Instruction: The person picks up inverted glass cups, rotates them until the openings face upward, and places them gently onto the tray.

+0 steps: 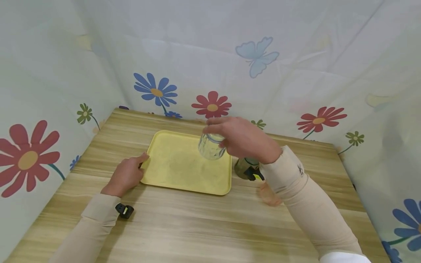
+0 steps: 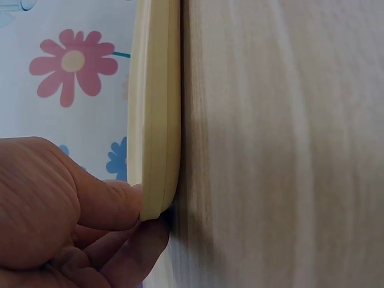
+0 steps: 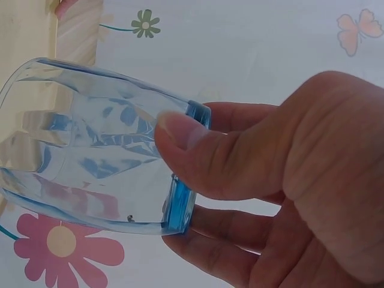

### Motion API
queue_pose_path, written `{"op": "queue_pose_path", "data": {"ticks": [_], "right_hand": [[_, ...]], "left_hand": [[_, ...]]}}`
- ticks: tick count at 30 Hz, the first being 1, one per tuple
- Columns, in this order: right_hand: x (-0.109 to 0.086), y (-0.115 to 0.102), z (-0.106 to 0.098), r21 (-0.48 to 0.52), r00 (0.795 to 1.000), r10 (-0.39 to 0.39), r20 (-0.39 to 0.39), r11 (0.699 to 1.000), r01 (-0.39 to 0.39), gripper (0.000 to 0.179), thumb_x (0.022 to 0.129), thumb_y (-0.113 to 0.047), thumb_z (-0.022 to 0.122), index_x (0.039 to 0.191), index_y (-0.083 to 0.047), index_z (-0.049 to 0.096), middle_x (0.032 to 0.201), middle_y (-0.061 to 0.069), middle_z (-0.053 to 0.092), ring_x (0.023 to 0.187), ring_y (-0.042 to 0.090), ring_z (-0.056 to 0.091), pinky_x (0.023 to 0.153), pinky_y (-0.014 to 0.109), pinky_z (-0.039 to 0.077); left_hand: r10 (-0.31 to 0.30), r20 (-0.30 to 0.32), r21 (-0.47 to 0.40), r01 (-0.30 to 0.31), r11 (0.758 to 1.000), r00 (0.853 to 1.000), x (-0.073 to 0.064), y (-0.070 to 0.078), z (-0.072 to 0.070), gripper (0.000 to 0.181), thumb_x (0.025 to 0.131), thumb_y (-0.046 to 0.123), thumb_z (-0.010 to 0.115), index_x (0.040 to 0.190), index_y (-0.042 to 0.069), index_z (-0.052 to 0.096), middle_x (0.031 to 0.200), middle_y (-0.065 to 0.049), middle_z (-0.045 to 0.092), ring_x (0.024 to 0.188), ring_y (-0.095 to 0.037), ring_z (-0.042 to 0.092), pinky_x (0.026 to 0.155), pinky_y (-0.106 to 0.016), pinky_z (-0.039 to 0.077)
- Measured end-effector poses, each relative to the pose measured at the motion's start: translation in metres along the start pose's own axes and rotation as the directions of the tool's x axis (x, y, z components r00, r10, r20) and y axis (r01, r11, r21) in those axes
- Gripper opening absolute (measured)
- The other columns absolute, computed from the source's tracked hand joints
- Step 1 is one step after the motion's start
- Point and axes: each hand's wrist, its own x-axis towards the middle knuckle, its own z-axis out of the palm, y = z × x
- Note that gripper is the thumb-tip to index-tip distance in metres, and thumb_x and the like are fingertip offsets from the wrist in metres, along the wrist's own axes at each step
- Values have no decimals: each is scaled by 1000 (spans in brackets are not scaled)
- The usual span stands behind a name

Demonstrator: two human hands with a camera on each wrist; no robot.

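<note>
My left hand [image 1: 126, 175] pinches the left edge of a yellow rectangular tray [image 1: 177, 184] on the wooden table. In the left wrist view, the thumb [image 2: 111, 204] lies against the tray's rim [image 2: 156, 120], with fingers curled beneath it. Over the tray's right side, my right hand [image 1: 241, 138] grips a clear drinking glass [image 1: 210, 148]. The right wrist view has the fingers and thumb around the thick, bluish base of the glass [image 3: 102, 144], its wide mouth pointing away from the palm. The glass is turned mouth down above the tray.
Right of the tray stands a dark greenish glass vessel [image 1: 241, 168], partly hidden by the right wrist and its camera. A translucent orange item [image 1: 269, 195] sits nearer, half covered by the sleeve. Flower-printed curtains [image 1: 210, 54] border the table [image 1: 197, 226].
</note>
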Motion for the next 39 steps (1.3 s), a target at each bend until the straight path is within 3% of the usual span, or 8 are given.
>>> {"op": "queue_pose_path", "data": {"ticks": [6,19,32,39], "right_hand": [[1,0,-3,-6,1000,-2,14,1000,2,57,91,5,70,144,-16,64,158,9,54,134,30,64,96,43,62],[8,1,-3,-4,1000,5,13,1000,-5,57,90,5,72,142,-18,66,156,6,56,134,27,64,100,42,60],[16,3,-5,-9,1000,-11,27,1000,11,58,90,5,71,144,-16,64,158,5,55,148,26,51,104,44,58],[16,6,-6,8,1000,-16,6,1000,16,59,91,8,66,144,-17,64,159,3,53,145,24,55,98,41,61]], "left_hand": [[11,0,3,-11,1000,1000,0,1,0,52,93,-6,55,145,-8,55,149,-30,53,84,-31,60,59,-30,39],[38,-27,30,-37,999,999,1,0,4,51,90,-7,57,141,-8,59,145,-31,56,85,-30,60,64,-36,44],[23,-6,20,-23,1000,1000,1,3,3,51,93,-7,55,144,-8,56,149,-31,53,71,-25,52,55,-29,35],[11,7,7,-11,1000,1000,0,3,4,51,95,-5,53,146,-8,54,150,-31,51,66,-23,47,53,-29,32]]}}
